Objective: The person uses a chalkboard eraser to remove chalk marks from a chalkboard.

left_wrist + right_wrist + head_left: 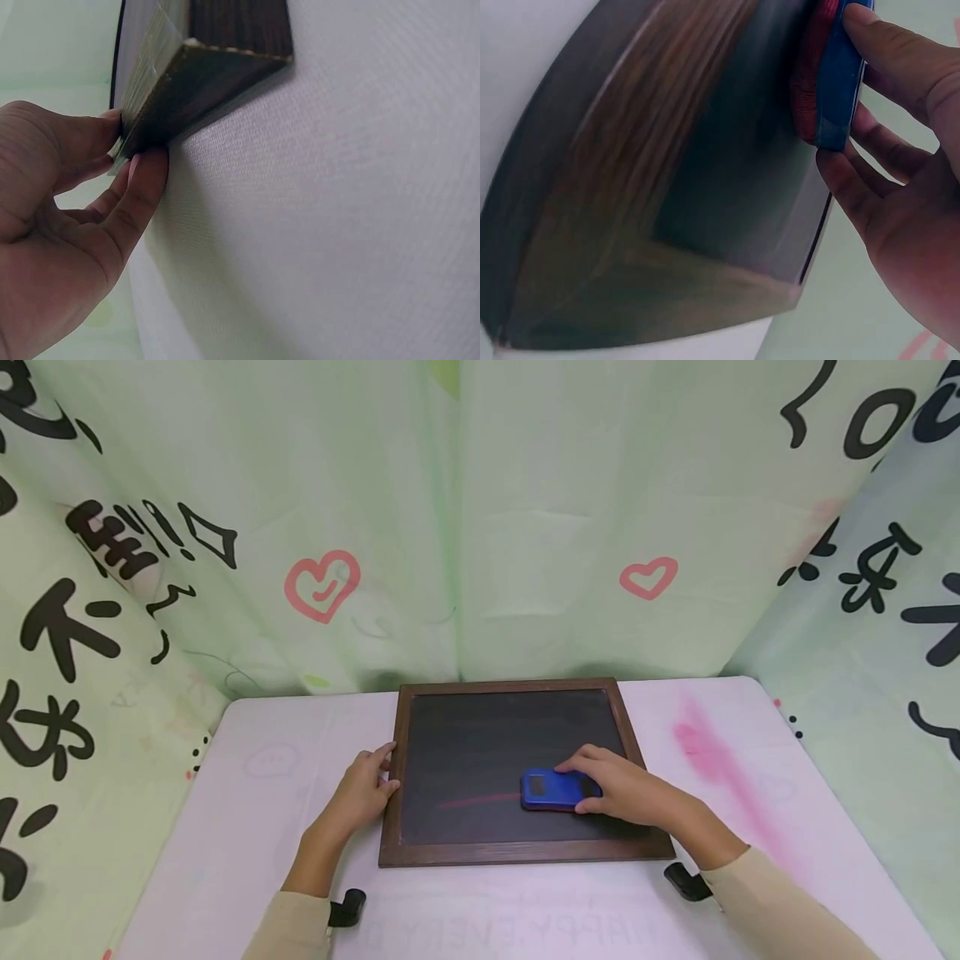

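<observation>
A small blackboard (pixel 480 727) in a brown wooden frame lies on the table. My left hand (pixel 365 787) holds its left edge, thumb and fingertips against the frame's side (pixel 217 82). In my right hand (pixel 618 787) is a blue eraser (pixel 551 788), gripped between thumb and fingers over the lower right part of the black surface. The right wrist view shows the reddish pad (pixel 810 82) under the eraser's blue body, facing the board. A thin pink chalk line (pixel 476 800) runs leftward from the eraser.
The white table (pixel 300 735) has a pink smear (pixel 705 747) to the right of the board and faint lettering near its front. Pale green curtains (pixel 525 527) with hearts and black writing hang behind and on both sides. Black wrist devices (pixel 347 908) sit at the sleeves.
</observation>
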Demonstrator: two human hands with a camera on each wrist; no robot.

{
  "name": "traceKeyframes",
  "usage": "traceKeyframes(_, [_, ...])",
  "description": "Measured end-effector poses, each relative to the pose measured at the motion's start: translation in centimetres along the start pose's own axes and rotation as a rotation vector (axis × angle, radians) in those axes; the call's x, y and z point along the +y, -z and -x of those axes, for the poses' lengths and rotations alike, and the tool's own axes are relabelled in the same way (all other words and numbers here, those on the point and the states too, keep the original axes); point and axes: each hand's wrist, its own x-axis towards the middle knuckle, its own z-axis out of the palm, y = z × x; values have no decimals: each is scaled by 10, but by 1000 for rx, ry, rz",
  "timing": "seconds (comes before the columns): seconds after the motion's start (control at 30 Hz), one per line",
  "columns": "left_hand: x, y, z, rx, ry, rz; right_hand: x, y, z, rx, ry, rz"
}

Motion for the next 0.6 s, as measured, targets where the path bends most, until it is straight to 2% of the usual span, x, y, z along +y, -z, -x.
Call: traceKeyframes(0.6, [0, 1, 0, -13, -16, 9, -42, -20, -42, -51, 85, 44])
